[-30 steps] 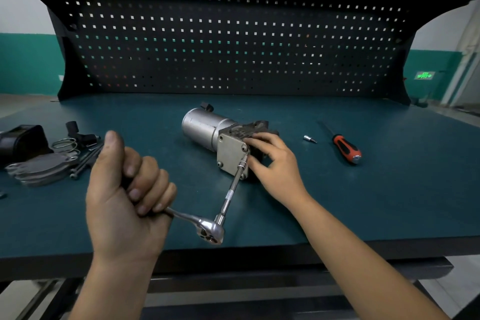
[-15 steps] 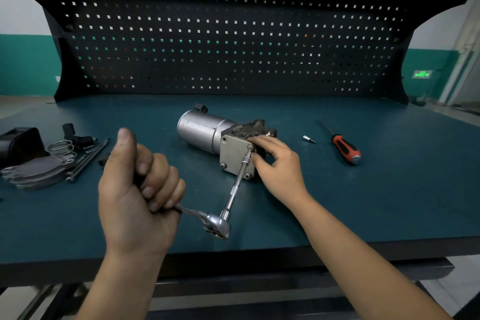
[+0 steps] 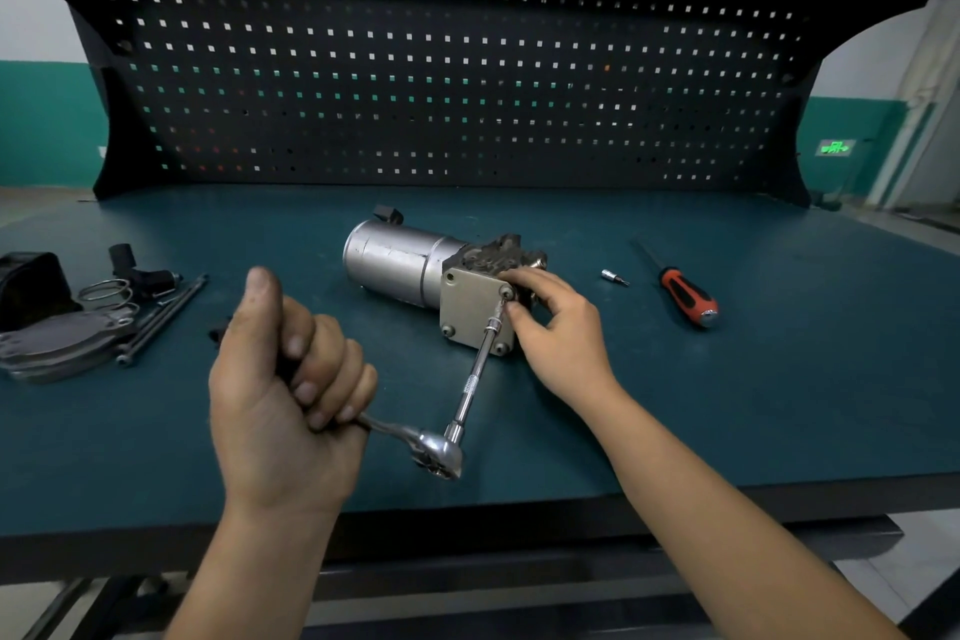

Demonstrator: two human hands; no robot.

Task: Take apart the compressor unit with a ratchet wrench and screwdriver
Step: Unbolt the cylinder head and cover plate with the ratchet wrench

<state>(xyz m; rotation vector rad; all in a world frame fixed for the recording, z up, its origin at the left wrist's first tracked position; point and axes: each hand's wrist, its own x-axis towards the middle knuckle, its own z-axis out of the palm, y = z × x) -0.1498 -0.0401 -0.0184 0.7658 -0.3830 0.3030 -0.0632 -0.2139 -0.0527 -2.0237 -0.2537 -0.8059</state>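
The compressor unit [image 3: 410,265] is lying on its side around the middle of the green workbench [image 3: 753,405], its silver cylinder pointing far-left and its square end plate [image 3: 467,309] facing the near edge. The left hand [image 3: 280,405] is gripping the handle of the ratchet wrench [image 3: 436,452] in a closed fist, fingers wrapped fully round it and thumb sticking up. The wrench head is hanging near the bench's front edge. From it a slim extension bar [image 3: 475,374] is slanting up and away to the bolt at the plate's upper right corner, where its tip is sitting.

The right hand [image 3: 558,333] is holding the right end of the compressor unit, fingers curled over the dark housing behind the plate. Its forefinger and thumb are lying just beside the bolt and the bar's tip.

To the right, well apart from the unit, a screwdriver [image 3: 685,294] with a red and black handle is lying with its shaft pointing far-left, and a small silver bit [image 3: 613,277] is resting between it and the unit. At the left end of the bench, grey plates [image 3: 52,346] are sitting in a stack, with long bolts [image 3: 161,320] just beside them, wire rings [image 3: 104,288], a black fitting [image 3: 140,273] and a black cover [image 3: 31,286] behind. A dark pegboard [image 3: 467,83] is standing along the far side.
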